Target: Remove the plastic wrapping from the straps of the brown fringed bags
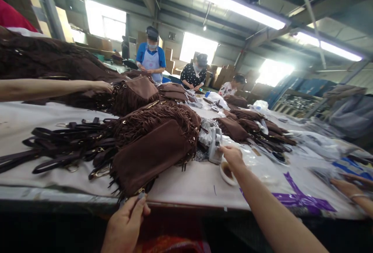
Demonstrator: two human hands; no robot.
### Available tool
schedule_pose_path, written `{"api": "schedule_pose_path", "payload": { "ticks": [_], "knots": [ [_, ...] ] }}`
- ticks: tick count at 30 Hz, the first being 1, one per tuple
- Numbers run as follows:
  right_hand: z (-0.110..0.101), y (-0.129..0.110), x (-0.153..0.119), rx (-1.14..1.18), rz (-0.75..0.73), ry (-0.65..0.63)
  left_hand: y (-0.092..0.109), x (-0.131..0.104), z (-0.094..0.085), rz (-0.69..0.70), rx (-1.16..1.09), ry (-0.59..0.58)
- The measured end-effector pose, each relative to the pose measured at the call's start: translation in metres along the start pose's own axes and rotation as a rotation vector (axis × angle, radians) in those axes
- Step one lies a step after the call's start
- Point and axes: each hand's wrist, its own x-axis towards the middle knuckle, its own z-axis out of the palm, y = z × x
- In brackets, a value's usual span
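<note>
A dark brown fringed bag (pixel 151 156) lies on top of a pile of similar bags at the front of the table. My left hand (pixel 125 222) is below its near corner, thumb and fingers pinched on a small grey piece (pixel 141 195) beside the gold-coloured zip end. What that piece is exactly, I cannot make out. My right hand (pixel 233 158) reaches to the right of the pile, its fingers closed at the edge of a clear plastic bag (pixel 215 148). The contents of this plastic bag are unclear. Just under my right wrist sits a white dish (pixel 225 173) with brown liquid.
Dark straps (pixel 64 144) with gold clasps trail left from the pile. More brown bags (pixel 250 125) lie to the right, near purple tape (pixel 301 196). A co-worker's arm (pixel 52 89) reaches in from the left, another's hands (pixel 349 189) from the right. Several people work across the table.
</note>
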Motion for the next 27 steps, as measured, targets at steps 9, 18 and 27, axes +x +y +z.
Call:
{"api": "schedule_pose_path", "payload": {
  "ticks": [9, 18, 27],
  "knots": [
    [-0.006, 0.008, 0.004, -0.295, -0.016, -0.139, 0.0, 0.002, 0.0, 0.074, 0.005, 0.0],
    [-0.014, -0.007, -0.011, -0.658, -0.351, -0.385, 0.019, -0.012, -0.007, 0.208, 0.017, 0.026],
    [0.057, -0.096, -0.2, 0.009, -0.469, -1.204, 0.014, -0.017, -0.009, 0.305, 0.155, 0.01]
  ]
}}
